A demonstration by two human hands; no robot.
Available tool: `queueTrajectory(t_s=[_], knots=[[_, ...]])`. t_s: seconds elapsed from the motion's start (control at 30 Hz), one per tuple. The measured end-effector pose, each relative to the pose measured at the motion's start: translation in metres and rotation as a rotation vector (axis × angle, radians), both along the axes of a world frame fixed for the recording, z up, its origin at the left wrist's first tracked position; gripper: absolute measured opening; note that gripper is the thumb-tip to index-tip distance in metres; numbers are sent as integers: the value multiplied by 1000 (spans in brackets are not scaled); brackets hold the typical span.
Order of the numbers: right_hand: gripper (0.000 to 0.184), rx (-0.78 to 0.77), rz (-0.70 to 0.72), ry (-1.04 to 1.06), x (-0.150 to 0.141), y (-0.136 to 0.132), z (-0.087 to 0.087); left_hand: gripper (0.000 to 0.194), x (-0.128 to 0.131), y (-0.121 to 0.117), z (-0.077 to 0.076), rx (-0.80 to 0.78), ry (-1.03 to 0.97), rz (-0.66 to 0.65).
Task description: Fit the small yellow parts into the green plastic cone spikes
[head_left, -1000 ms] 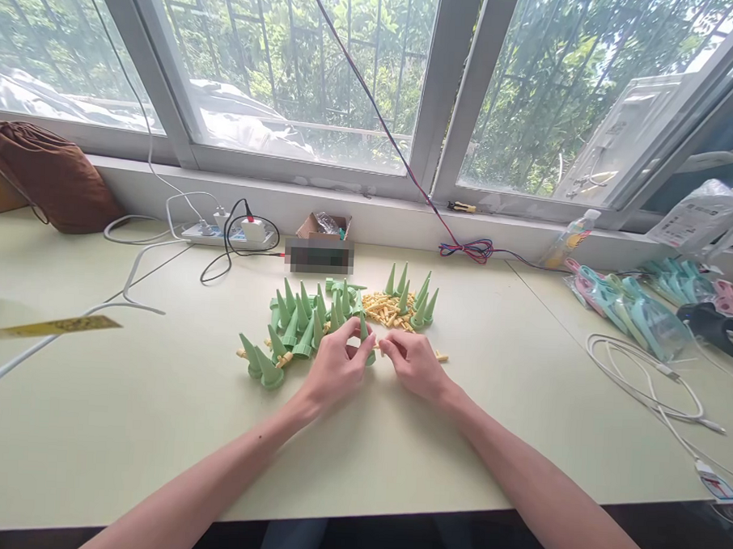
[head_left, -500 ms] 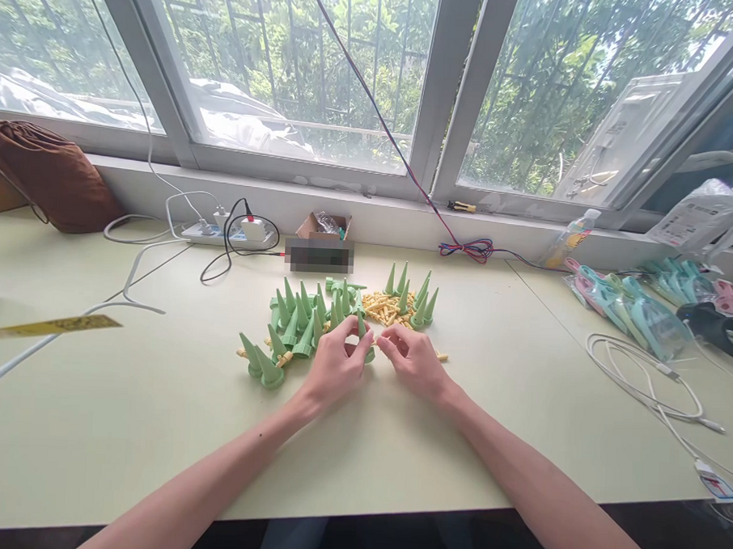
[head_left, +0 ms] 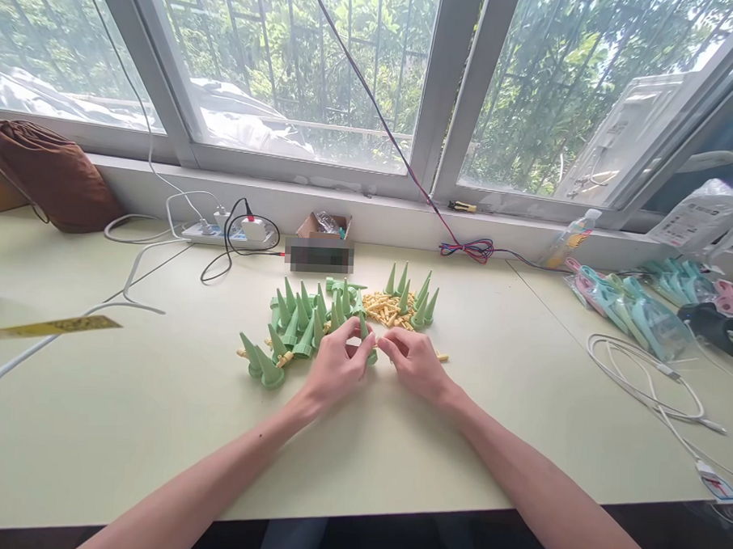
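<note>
My left hand (head_left: 340, 356) is closed round a green plastic cone (head_left: 365, 329), tip up, with its wide base below the fingers. Close beside it, my right hand (head_left: 412, 359) pinches a small yellow peg (head_left: 376, 340) against the cone's side; the fingertips hide most of the peg. Left of my hands several green cones (head_left: 289, 332) are crowded together. Nearer me is a small group of cones (head_left: 270, 370), some with yellow pegs sticking out of their sides. Beyond my hands lies a heap of yellow pegs (head_left: 384, 308), with more upright cones (head_left: 423, 305) at its right.
At the back stand a power strip (head_left: 207, 233) with cables and a small cardboard box (head_left: 326, 224). Coiled white cable (head_left: 641, 384) and several plastic-wrapped pastel things (head_left: 638, 311) lie to the right. A brown drawstring bag (head_left: 55, 180) rests at far left. One loose peg (head_left: 441, 357) lies beside my right hand.
The cone in my left hand has shifted very slightly to the right, towards my right fingertips. Both hands otherwise keep their place and grip.
</note>
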State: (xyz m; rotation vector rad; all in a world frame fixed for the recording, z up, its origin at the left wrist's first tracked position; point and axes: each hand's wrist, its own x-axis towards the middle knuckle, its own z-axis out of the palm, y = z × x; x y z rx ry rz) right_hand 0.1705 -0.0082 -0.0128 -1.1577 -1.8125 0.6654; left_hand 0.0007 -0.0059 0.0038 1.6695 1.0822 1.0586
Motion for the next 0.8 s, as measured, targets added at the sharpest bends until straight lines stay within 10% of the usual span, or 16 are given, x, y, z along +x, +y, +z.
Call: queueTrajectory(t_s=[0.8], knots=[[53, -5, -98, -89, 2, 4, -7, 7, -1, 1, -3, 85, 156, -126]])
